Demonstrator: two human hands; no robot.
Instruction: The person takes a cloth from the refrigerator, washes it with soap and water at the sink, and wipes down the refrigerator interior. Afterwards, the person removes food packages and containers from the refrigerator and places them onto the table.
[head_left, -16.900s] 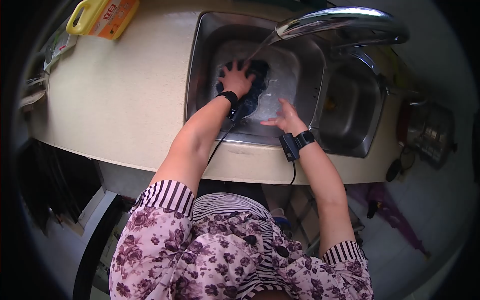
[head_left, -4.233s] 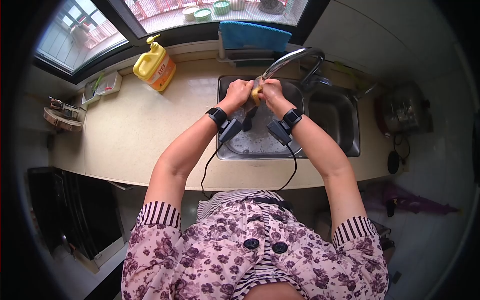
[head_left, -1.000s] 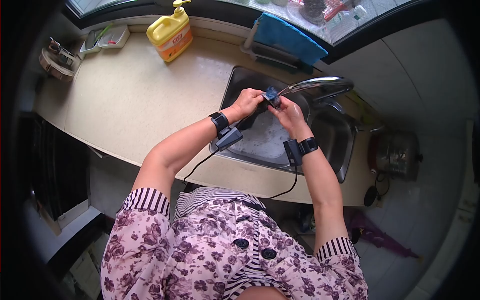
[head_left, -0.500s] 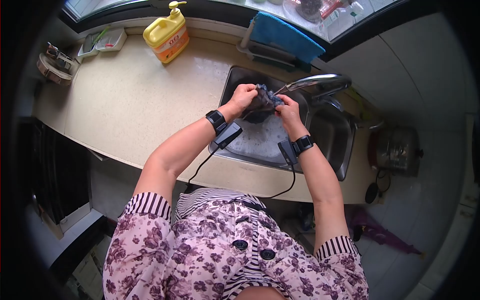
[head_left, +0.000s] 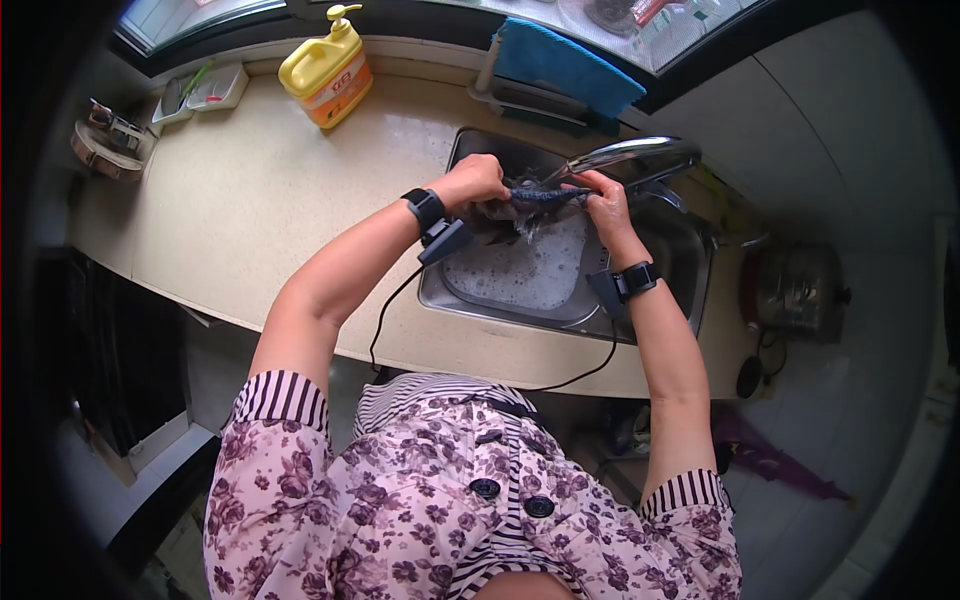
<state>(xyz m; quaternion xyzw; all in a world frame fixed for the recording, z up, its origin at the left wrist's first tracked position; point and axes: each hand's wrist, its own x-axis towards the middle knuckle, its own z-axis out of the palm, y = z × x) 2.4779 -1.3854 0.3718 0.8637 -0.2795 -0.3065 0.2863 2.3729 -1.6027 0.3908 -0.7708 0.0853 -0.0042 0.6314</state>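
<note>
A dark blue patterned piece of wet fabric (head_left: 546, 196) is stretched between my two hands over the left basin of the sink (head_left: 500, 312). My left hand (head_left: 480, 178) is closed on its left end, and my right hand (head_left: 607, 206) grips the other end, just below the faucet (head_left: 630, 152). Water falls from the fabric into the basin. Sudsy water with bubbles (head_left: 520, 272) fills the basin, and a dark mass, partly hidden, shows under the fabric. What kind of garment or cloth it is, I cannot tell.
On the counter's back left stands a yellow pump bottle (head_left: 330, 75). Behind the sink a blue cloth (head_left: 568, 68) hangs on a rack. White trays (head_left: 218, 88) sit at the far left, and a metal pot (head_left: 795, 290) is beyond the second basin.
My hands have moved apart, the left one leftward and the right one rightward. The bunched fabric is now pulled out lengthwise, with water running off it.
</note>
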